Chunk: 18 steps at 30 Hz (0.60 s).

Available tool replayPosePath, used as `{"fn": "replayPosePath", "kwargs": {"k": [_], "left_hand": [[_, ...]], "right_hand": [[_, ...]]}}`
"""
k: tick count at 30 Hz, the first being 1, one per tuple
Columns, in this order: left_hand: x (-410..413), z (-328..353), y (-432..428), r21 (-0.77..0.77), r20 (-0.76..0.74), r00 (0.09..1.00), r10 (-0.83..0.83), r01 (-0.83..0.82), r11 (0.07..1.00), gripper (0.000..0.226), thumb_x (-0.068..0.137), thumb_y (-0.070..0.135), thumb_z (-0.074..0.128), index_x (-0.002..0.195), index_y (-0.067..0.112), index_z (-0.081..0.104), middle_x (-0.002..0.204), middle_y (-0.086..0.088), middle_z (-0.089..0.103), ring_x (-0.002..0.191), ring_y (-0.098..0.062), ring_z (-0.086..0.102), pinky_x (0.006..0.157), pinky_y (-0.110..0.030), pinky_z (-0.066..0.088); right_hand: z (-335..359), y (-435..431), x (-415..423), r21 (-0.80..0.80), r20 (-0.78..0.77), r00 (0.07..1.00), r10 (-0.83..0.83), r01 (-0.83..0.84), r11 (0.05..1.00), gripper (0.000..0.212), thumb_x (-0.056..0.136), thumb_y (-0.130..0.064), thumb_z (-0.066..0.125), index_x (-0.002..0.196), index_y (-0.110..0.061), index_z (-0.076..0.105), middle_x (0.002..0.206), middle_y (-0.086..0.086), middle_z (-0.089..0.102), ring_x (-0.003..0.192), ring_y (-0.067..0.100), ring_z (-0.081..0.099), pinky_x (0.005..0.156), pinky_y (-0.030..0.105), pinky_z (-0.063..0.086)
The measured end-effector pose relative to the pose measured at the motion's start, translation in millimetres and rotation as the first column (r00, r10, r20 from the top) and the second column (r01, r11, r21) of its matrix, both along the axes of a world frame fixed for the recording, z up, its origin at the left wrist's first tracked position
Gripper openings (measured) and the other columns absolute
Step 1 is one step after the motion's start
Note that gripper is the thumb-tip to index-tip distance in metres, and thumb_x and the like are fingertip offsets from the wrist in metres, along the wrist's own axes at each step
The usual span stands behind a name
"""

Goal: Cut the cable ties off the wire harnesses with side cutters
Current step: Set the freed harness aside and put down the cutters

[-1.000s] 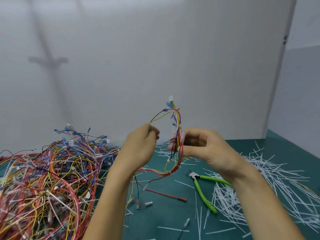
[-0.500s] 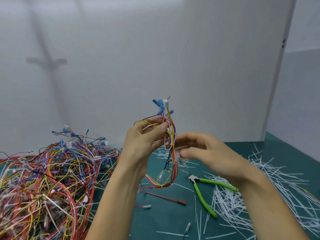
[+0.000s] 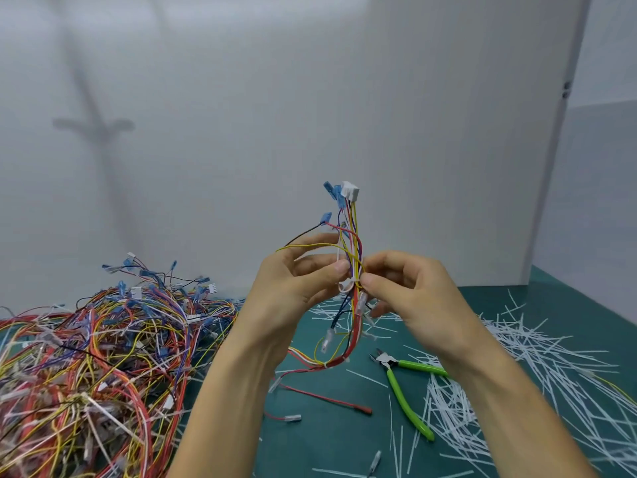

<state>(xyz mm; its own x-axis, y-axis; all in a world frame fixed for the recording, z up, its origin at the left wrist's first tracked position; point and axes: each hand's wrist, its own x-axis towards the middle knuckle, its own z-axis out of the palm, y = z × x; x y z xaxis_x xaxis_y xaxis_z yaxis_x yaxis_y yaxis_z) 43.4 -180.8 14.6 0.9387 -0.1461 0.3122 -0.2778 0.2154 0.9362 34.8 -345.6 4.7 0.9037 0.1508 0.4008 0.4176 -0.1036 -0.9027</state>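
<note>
Wire harness (image 3: 353, 243) stands upright in the air, in the middle. Left hand (image 3: 293, 288) and right hand (image 3: 413, 294) both pinch it, fingers curled, right by a white cable tie (image 3: 346, 286) (not cut). Side cutters (image 3: 403, 384) lie on the green table (image 3: 327, 439) at 5 o'clock from it, and a big wire pile (image 3: 96, 357) sits at 8 o'clock.

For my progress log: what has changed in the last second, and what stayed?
The left hand moved right, closing up to the right hand; the wire harness, looped before, now stands as an upright bundle. Both hands pinch it by a white cable tie. The side cutters stay untouched on the mat, and the harness pile is unchanged.
</note>
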Motion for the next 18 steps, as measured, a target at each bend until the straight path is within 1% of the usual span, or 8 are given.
{"fn": "replayPosePath", "kwargs": {"k": [2, 4, 7, 10, 12, 13, 15, 18], "left_hand": [[-1, 0, 1, 0.043, 0.000, 1.000, -0.018, 0.018, 0.999, 0.019, 0.075, 0.012, 0.074, 0.094, 0.017, 0.075, 0.091, -0.007, 0.077, 0.080, -0.015, 0.073, 0.068, -0.019, 0.056], [-1, 1, 4, 0.133, 0.000, 1.000, -0.020, 0.020, 0.991, 0.010, 0.075, 0.016, 0.076, 0.083, 0.019, 0.078, 0.087, -0.004, 0.077, 0.077, -0.013, 0.073, 0.066, -0.019, 0.056], [1, -1, 9, 0.307, 0.007, 1.000, -0.014, 0.011, 0.952, 0.005, 0.083, 0.016, 0.074, 0.087, 0.019, 0.076, 0.085, -0.003, 0.077, 0.077, -0.012, 0.073, 0.066, -0.020, 0.057], [2, -2, 10, 0.418, 0.029, 0.998, -0.062, 0.044, 0.908, 0.010, 0.081, 0.015, 0.077, 0.089, 0.019, 0.075, 0.085, -0.001, 0.076, 0.081, -0.010, 0.071, 0.069, -0.019, 0.057], [3, -4, 7, 0.449, 0.065, 0.994, -0.091, 0.053, 0.892, 0.015, 0.078, 0.007, 0.078, 0.088, 0.017, 0.072, 0.077, 0.003, 0.074, 0.074, -0.007, 0.069, 0.066, -0.015, 0.053], [4, -5, 6, 0.452, 0.086, 0.993, -0.078, 0.031, 0.891, 0.015, 0.078, 0.006, 0.078, 0.086, 0.016, 0.071, 0.075, 0.003, 0.073, 0.071, -0.008, 0.067, 0.064, -0.015, 0.051], [6, -6, 3, 0.445, 0.126, 0.991, -0.036, -0.025, 0.895, 0.012, 0.079, 0.006, 0.078, 0.084, 0.015, 0.070, 0.074, 0.000, 0.070, 0.069, -0.011, 0.065, 0.064, -0.018, 0.053], [6, -7, 2, 0.392, 0.159, 0.987, -0.001, -0.063, 0.918, 0.014, 0.083, 0.006, 0.074, 0.089, 0.017, 0.070, 0.075, 0.000, 0.065, 0.068, -0.014, 0.063, 0.066, -0.022, 0.055]], "right_hand": [[0, 0, 0, 0.007, 0.012, 1.000, -0.010, 0.010, 1.000, 0.018, 0.094, -0.001, 0.059, 0.092, -0.013, 0.072, 0.083, 0.009, 0.074, 0.066, 0.005, 0.064, 0.058, 0.016, 0.049], [0, 0, 1, 0.020, 0.015, 1.000, -0.019, 0.019, 1.000, 0.022, 0.094, 0.001, 0.059, 0.088, -0.016, 0.072, 0.080, 0.005, 0.075, 0.065, 0.004, 0.064, 0.057, 0.015, 0.048], [-1, 1, 2, 0.019, 0.003, 0.999, -0.038, 0.038, 0.999, 0.025, 0.093, 0.002, 0.058, 0.087, -0.018, 0.071, 0.080, 0.003, 0.075, 0.066, 0.003, 0.065, 0.058, 0.016, 0.048], [-3, 2, 4, 0.030, -0.003, 0.996, -0.090, 0.090, 0.995, 0.024, 0.094, 0.001, 0.057, 0.088, -0.018, 0.071, 0.081, 0.002, 0.075, 0.066, 0.005, 0.065, 0.058, 0.018, 0.051], [-5, 3, 6, 0.045, -0.005, 0.991, -0.136, 0.136, 0.990, 0.021, 0.095, -0.003, 0.058, 0.092, -0.018, 0.073, 0.083, 0.000, 0.076, 0.071, 0.007, 0.067, 0.059, 0.018, 0.052], [-5, 4, 7, 0.051, -0.008, 0.988, -0.156, 0.156, 0.986, 0.019, 0.095, -0.005, 0.059, 0.096, -0.018, 0.074, 0.086, 0.000, 0.076, 0.076, 0.009, 0.067, 0.060, 0.018, 0.053], [-6, 4, 8, 0.063, -0.003, 0.983, -0.181, 0.181, 0.981, 0.017, 0.094, -0.010, 0.062, 0.101, -0.019, 0.075, 0.090, -0.003, 0.076, 0.081, 0.010, 0.068, 0.061, 0.019, 0.052], [-6, 3, 8, 0.109, 0.024, 0.978, -0.206, 0.202, 0.973, 0.017, 0.094, -0.016, 0.064, 0.097, -0.028, 0.076, 0.084, -0.015, 0.075, 0.078, -0.002, 0.067, 0.058, 0.014, 0.050]]}}
